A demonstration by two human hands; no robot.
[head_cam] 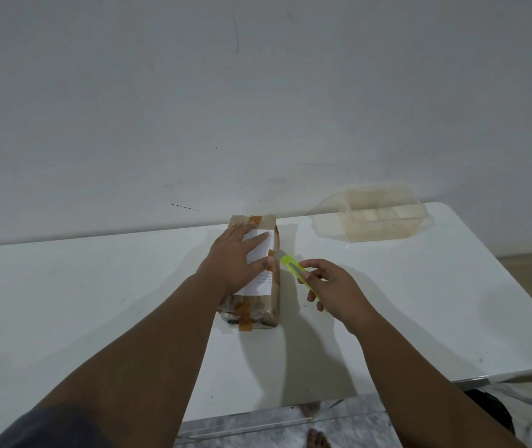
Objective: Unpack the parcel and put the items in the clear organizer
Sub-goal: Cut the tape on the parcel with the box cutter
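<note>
At the bottom of the frame our two bare forearms reach up and inward from the lower corners, with a dark sleeve [48, 428] at the lower left edge. Beneath the white table [96, 302] a bare foot [318, 439] shows on the marbled floor near the bottom centre.

Just above centre, our right hand [339, 287] grasps a yellow-green utility knife [293, 266], fingers curled round its handle. The knife points up and to the left, and its tip lies just beside the right side of the parcel [258, 305]; we cannot tell whether the blade touches the wrapping.

Our left hand [237, 258] lies flat and released on top of the parcel, fingers spread, pressing on it and covering part of a white label [259, 250]. The parcel sits in the middle of the frame, its long side running away from us. It is wrapped in brown paper and patched with strips of orange-brown tape [244, 313] at the near end, the far end and along the right edge. It looks unopened.

Farther back, in the right part of the frame, the clear organizer [384, 215] stands on the table near its far edge, well apart from the parcel. Its inner dividers are faintly visible. Behind everything rises a plain pale wall [258, 92].
</note>
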